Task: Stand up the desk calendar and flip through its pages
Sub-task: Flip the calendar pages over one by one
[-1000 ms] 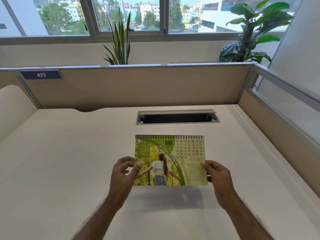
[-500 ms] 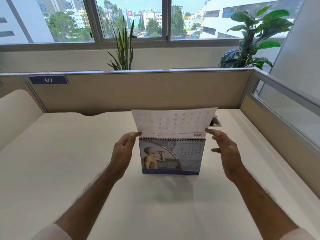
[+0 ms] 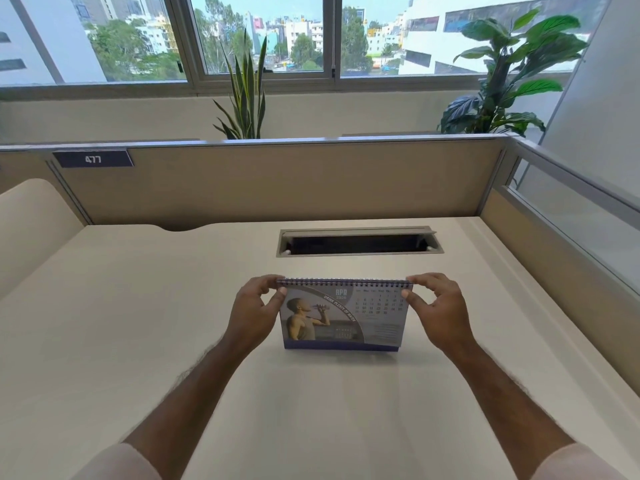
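The desk calendar (image 3: 346,317) stands upright on the cream desk (image 3: 138,323), spiral binding on top. Its front page shows APR, a date grid and a picture of someone drinking from a bottle. My left hand (image 3: 254,310) pinches the calendar's top left corner by the spiral, thumb on the front. At the top right corner my right hand (image 3: 438,310) grips in the same way, thumb on the page face and fingers over the binding. The calendar's back side is hidden.
A rectangular cable slot (image 3: 358,241) is cut into the desk behind the calendar. Beige partition walls (image 3: 294,181) close off the back and right, with a label reading 477 (image 3: 92,159). Two potted plants (image 3: 246,95) stand behind the partition under the windows.
The March page was lifted over the spiral and dropped to the back. The April page now faces me, and both hands have come down onto the top corners.
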Motion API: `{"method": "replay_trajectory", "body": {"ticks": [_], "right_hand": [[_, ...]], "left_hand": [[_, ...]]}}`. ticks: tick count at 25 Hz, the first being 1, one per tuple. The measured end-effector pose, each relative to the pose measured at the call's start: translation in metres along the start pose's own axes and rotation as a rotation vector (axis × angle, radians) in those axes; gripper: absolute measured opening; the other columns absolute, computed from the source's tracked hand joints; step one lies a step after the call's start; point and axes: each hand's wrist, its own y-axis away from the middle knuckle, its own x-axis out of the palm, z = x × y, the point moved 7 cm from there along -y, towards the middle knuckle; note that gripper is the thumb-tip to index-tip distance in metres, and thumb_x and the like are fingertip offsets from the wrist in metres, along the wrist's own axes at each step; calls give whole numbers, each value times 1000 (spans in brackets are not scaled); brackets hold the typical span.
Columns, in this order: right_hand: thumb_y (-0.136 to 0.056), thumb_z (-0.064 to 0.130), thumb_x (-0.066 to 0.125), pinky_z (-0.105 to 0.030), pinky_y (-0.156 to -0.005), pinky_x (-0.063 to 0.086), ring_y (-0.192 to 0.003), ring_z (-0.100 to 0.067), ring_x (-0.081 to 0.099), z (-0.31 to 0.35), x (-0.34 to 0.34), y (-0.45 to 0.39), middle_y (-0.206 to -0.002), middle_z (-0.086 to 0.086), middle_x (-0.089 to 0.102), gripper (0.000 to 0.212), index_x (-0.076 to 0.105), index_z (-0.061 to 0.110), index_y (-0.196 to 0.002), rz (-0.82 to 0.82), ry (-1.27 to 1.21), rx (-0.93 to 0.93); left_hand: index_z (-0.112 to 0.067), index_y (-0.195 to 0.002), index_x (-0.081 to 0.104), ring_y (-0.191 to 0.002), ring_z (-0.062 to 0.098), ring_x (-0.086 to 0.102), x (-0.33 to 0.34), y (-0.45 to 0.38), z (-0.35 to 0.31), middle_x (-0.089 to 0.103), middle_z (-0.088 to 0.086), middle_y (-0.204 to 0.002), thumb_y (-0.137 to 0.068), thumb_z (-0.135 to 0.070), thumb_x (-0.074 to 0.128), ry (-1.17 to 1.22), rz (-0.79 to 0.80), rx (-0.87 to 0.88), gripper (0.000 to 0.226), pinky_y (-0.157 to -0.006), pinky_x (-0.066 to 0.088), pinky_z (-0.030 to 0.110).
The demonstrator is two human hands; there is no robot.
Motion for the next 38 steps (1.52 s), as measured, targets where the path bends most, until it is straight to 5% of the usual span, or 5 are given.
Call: {"method": "replay_trajectory", "body": {"ticks": [18, 25, 29, 34, 38], "right_hand": [[-80, 15, 74, -31, -69, 54, -77, -22, 63, -48, 32, 67, -89, -1, 70, 22, 64, 17, -99, -26, -336, 331], [-76, 11, 78, -32, -66, 54, -66, -15, 60, -44, 22, 73, -74, -3, 68, 16, 65, 18, -84, -60, -335, 320], [-75, 14, 79, -23, -62, 49, -66, -12, 60, -37, 16, 75, -74, 2, 68, 15, 68, 18, -85, -75, -297, 277], [-75, 16, 79, -21, -61, 48, -66, -13, 61, -27, 9, 76, -75, 2, 69, 14, 69, 17, -85, -55, -235, 239], [-78, 18, 77, -28, -59, 49, -63, -17, 57, -27, 11, 75, -68, -5, 68, 13, 69, 8, -76, 14, -423, 363]], "left_hand": [[-20, -107, 65, -85, 12, 66, 33, 59, 61, 70, -9, -98, -83, -37, 74, 168, -27, -266, 30, -62, 45, 15], [-24, -93, 64, -56, 3, 59, 20, 66, 58, 67, -5, -61, -75, -33, 83, 201, -55, -266, 28, -54, 45, 14], [-27, -97, 59, -60, 10, 62, 18, 72, 49, 70, 0, -65, -74, -28, 84, 234, -70, -269, 35, -60, 48, 23], [-27, -80, 74, -68, 13, 65, 22, 74, 40, 72, -7, -68, -83, -22, 77, 244, 44, -258, 6, -62, 49, 22], [-21, -71, 76, -67, 12, 60, 19, 74, 40, 70, -4, -64, -92, -25, 65, 260, 78, -271, 23, -62, 49, 25]]}}
